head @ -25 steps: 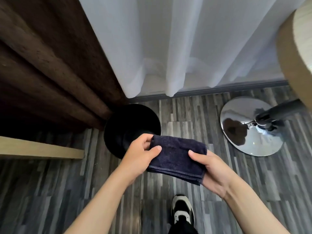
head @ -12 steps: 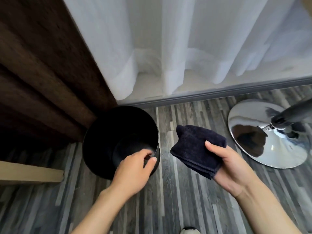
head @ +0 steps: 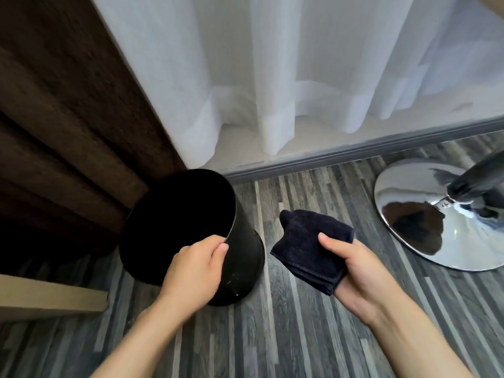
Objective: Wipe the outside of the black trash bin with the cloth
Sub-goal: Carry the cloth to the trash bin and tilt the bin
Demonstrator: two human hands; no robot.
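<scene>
The black trash bin (head: 191, 236) stands on the grey wood-grain floor (head: 286, 336) at about nine o'clock from the centre of the view, tilted so that its open mouth leans toward the brown curtain (head: 68, 118) at ten o'clock. Its inside is dark and nothing can be made out in it. The outer wall facing the camera carries a few pale specks low down near the base.

The left hand (head: 195, 271) is closed on the bin's near rim, thumb on the outside wall and fingers curled over the edge into the mouth. The right hand (head: 362, 271) is closed on a folded dark navy terry cloth (head: 311, 249), thumb pressed on top and fingers underneath; the cloth sticks out toward ten o'clock from that hand. The cloth is just beside the bin's right wall, with a strip of floor showing between them, so cloth and bin are apart.

A sheer white curtain (head: 286, 77) hangs across twelve o'clock, ending above a grey baseboard strip (head: 354, 151). At three o'clock a round chrome pedestal base (head: 436, 222) rests on the floor with a dark column (head: 474, 181) rising from it. At eight o'clock the edge of a pale wooden board (head: 49, 298) juts in, just beside the bin's foot.
</scene>
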